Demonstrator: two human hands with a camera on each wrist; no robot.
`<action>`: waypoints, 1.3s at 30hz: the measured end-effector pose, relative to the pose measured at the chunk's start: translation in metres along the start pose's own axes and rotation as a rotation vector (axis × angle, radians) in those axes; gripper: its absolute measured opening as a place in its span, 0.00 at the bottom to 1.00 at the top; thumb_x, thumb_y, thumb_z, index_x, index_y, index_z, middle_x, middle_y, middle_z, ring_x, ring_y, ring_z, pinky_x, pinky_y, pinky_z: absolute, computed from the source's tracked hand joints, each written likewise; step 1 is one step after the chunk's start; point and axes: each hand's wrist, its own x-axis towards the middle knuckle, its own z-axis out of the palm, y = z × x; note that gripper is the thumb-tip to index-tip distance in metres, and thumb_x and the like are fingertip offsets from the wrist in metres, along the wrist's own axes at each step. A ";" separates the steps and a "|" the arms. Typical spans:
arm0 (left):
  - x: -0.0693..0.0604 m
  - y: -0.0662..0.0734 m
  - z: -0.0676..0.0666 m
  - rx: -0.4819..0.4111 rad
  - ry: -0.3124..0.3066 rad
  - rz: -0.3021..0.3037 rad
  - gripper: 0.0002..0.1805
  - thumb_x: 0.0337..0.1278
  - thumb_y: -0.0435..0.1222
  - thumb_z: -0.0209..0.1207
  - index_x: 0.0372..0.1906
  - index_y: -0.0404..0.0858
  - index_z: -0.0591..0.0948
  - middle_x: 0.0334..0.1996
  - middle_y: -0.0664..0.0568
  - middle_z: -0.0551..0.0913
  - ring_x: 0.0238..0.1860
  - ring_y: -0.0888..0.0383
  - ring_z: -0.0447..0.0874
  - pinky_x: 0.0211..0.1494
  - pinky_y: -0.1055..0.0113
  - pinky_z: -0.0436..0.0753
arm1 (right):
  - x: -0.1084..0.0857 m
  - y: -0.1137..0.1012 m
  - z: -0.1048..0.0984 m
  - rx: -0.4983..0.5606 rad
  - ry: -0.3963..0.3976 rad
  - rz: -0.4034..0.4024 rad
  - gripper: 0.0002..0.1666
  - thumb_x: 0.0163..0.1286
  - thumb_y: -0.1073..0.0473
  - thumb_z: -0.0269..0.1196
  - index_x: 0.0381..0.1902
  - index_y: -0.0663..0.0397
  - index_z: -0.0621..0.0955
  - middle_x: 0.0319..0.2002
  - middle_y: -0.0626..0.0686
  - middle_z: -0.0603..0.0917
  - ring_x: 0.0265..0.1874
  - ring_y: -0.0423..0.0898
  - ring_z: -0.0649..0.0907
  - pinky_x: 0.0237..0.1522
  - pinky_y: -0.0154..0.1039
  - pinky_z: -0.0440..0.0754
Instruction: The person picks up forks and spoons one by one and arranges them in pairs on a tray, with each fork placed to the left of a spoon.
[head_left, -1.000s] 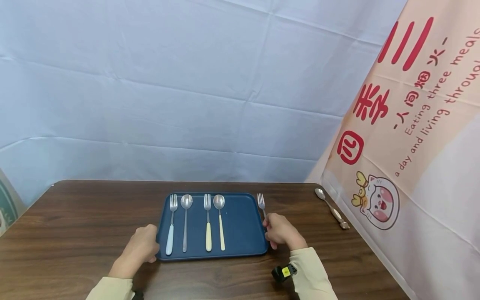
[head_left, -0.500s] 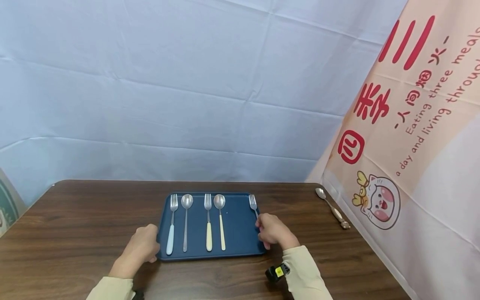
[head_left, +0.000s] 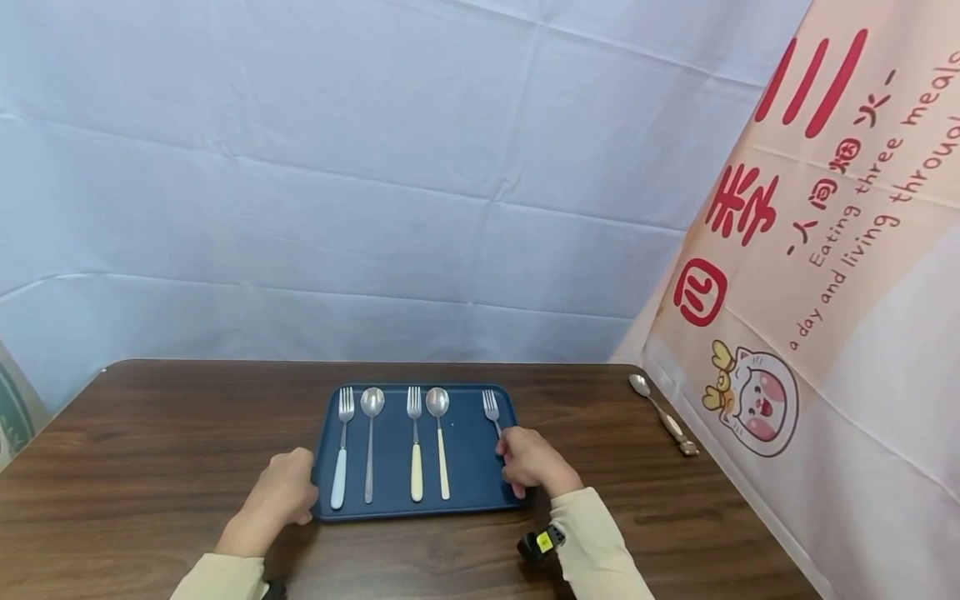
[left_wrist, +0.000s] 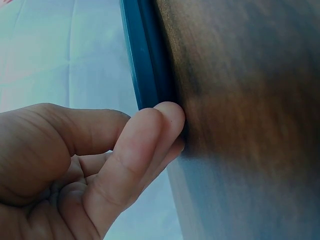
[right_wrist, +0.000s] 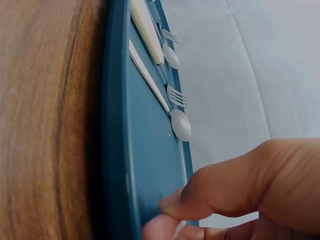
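Note:
A dark blue tray lies on the table. My left hand grips its left edge; in the left wrist view the thumb and fingers close at the tray's rim. My right hand holds a fork over the tray's right side, tines pointing away; its handle is hidden by the hand. On the tray, from left, lie a light blue-handled fork, a metal spoon, a cream-handled fork and a cream-handled spoon.
A spoon with an ornamented handle lies on the table near its right edge. A pale cloth hangs behind the table, and a printed banner hangs on the right.
My right hand has carried the fork leftward, from beyond the tray's right rim to over its right side. The left hand and the tray have stayed in place.

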 end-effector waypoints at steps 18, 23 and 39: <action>0.000 -0.002 0.001 -0.007 0.008 -0.005 0.15 0.44 0.19 0.57 0.41 0.16 0.72 0.21 0.40 0.74 0.15 0.58 0.75 0.18 0.68 0.74 | 0.009 -0.015 0.013 -0.001 -0.016 -0.033 0.14 0.52 0.76 0.58 0.38 0.65 0.75 0.09 0.51 0.74 0.08 0.46 0.79 0.19 0.33 0.73; 0.000 0.000 0.001 0.000 0.002 -0.016 0.14 0.45 0.19 0.57 0.40 0.17 0.72 0.22 0.41 0.74 0.16 0.58 0.75 0.18 0.68 0.74 | 0.011 -0.017 0.015 0.007 -0.027 -0.034 0.13 0.52 0.76 0.58 0.37 0.65 0.74 0.10 0.51 0.75 0.08 0.45 0.79 0.20 0.33 0.73; 0.000 0.000 0.002 -0.003 0.005 -0.015 0.15 0.44 0.19 0.56 0.40 0.16 0.72 0.21 0.40 0.74 0.15 0.58 0.75 0.17 0.68 0.74 | 0.015 -0.024 0.018 -0.008 -0.015 -0.016 0.13 0.52 0.75 0.60 0.38 0.64 0.75 0.09 0.51 0.75 0.09 0.44 0.79 0.25 0.33 0.74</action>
